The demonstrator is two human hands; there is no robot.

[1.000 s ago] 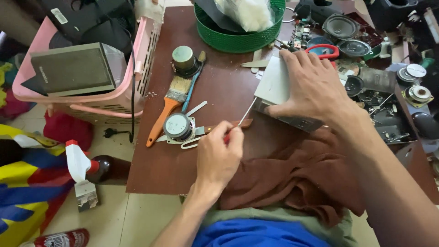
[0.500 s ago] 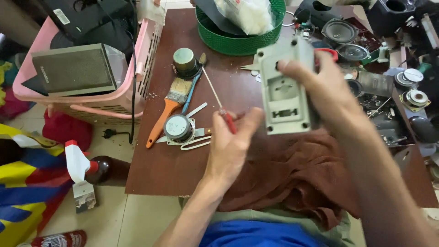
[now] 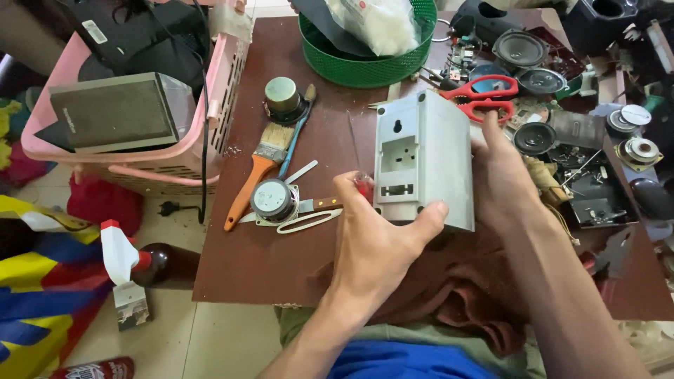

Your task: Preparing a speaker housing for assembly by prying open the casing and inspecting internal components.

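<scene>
Both of your hands are on the grey plastic housing (image 3: 421, 158), which you hold upright above the brown table (image 3: 267, 260), its recessed back panel turned toward you. Your right hand (image 3: 502, 179) grips it from the far side, fingers wrapped behind the casing and the thumb lying up along its right edge. Your left hand (image 3: 375, 235) closes around the lower left corner, thumb pressed across the bottom edge, and the same hand also pinches a thin screwdriver (image 3: 359, 168) with a red handle, its shaft running up and away just beside the housing's left face. Just left of your left hand lie a round metal speaker magnet (image 3: 272, 198), a white plastic loop (image 3: 309, 220) and a paintbrush (image 3: 254, 172) with an orange handle. Farther out on that side stands a pink basket (image 3: 210, 126) holding a grey speaker box (image 3: 116, 112). Beyond the housing sits a green basket (image 3: 365, 67), and past your right hand lie red scissors (image 3: 484, 98) among loose speaker cones (image 3: 519, 49). Beneath your wrists a brown cloth (image 3: 449, 295) is bunched on the table's near edge.
</scene>
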